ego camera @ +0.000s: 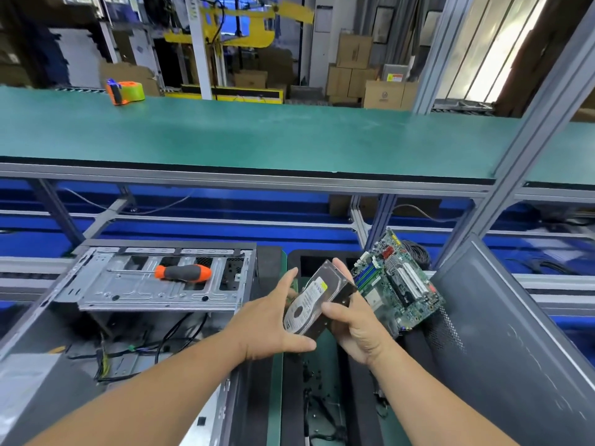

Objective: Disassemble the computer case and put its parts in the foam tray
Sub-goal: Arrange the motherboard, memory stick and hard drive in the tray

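I hold a hard drive (pixel 310 300) in both hands, tilted, above the black foam tray (pixel 291 378). My left hand (pixel 273 320) cups its left and lower edge, thumb underneath. My right hand (pixel 352 320) grips its right side, fingers wrapped over the top edge. The open computer case (pixel 106 317) lies on its side at the left, loose cables inside. An orange-and-black screwdriver (pixel 180 273) lies on the case's metal drive cage (pixel 161 284). A green motherboard (pixel 397 281) stands tilted in the tray to the right.
The grey side panel (pixel 502 333) leans at the right. A green shelf (pixel 257 136) runs above, carrying an orange tape dispenser (pixel 124 91) at its far left. An aluminium upright (pixel 528 130) rises on the right. Small parts and cables lie in the tray's lower slots.
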